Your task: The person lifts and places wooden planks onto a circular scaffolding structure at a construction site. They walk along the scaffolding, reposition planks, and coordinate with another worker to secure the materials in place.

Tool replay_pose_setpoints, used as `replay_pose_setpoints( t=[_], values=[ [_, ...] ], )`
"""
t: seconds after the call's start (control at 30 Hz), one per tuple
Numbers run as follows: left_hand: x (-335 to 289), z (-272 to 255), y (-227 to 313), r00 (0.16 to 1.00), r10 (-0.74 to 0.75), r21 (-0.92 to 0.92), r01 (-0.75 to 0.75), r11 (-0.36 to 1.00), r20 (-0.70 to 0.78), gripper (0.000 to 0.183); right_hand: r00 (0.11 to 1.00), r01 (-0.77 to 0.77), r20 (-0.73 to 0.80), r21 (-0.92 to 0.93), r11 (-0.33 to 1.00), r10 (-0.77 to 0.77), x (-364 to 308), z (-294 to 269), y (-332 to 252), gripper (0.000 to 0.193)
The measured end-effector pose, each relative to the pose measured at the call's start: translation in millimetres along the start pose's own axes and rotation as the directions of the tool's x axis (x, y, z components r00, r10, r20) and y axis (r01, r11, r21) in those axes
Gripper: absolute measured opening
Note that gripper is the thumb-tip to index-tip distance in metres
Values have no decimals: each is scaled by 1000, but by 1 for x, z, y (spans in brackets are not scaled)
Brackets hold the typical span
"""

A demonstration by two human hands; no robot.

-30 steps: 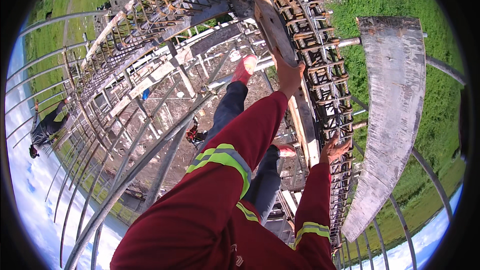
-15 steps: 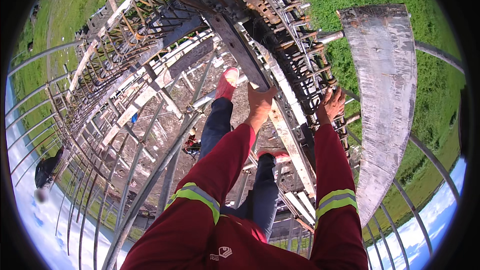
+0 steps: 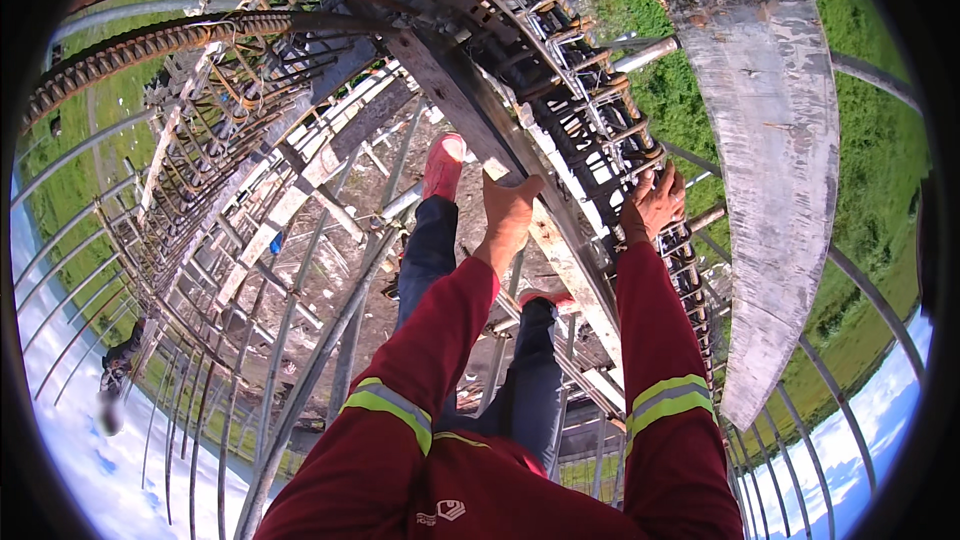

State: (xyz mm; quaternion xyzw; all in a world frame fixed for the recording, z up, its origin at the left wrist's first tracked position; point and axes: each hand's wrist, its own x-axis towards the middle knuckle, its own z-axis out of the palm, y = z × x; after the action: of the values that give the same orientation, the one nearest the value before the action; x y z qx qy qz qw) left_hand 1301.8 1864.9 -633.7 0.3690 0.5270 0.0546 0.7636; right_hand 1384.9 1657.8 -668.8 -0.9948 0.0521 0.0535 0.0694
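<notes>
My left hand is closed around the near end of a long, worn wooden plank, thumb on one side and fingers on the other. The plank slants away to the upper left, beside a rebar cage. On that cage rests my right hand, its back up and its fingers apart over the rusty bars. What lies under its palm is hidden. A pale timber runs below and between my two hands. Both sleeves are red with reflective bands.
My feet in red shoes stand among scaffold pipes, with littered ground far below. A wide grey board stands at the right. Thick ribbed rebar arches across the upper left. Pale timbers cross at the left.
The view has shifted slightly, showing more of the thick rebar at upper left. My left hand keeps its grip on the plank; my right hand stays on the rebar cage, its fingers slightly more bent.
</notes>
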Motion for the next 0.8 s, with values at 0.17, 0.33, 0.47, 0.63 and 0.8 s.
replay_pose_setpoints(
  t=[0.17,0.33,0.47,0.63,0.8],
  values=[
    [-2,11,3,999,17,31,-15,999,-48,64,1000,-3,-2,50,999,3,-1,-2,-2,58],
    [2,21,4,1000,14,6,-14,1000,-24,62,1000,5,-17,27,1000,-4,-2,2,0,60],
    [0,25,5,994,105,14,-105,994,-30,62,999,26,-25,32,999,-25,-2,3,0,59],
    [3,17,-15,975,221,138,-219,966,-5,57,999,-34,4,-7,999,34,-1,1,-1,59],
    [25,-5,-36,618,603,797,-602,-50,505,43,1000,1,-17,37,999,-1,-1,-1,-2,56]
  ],
)
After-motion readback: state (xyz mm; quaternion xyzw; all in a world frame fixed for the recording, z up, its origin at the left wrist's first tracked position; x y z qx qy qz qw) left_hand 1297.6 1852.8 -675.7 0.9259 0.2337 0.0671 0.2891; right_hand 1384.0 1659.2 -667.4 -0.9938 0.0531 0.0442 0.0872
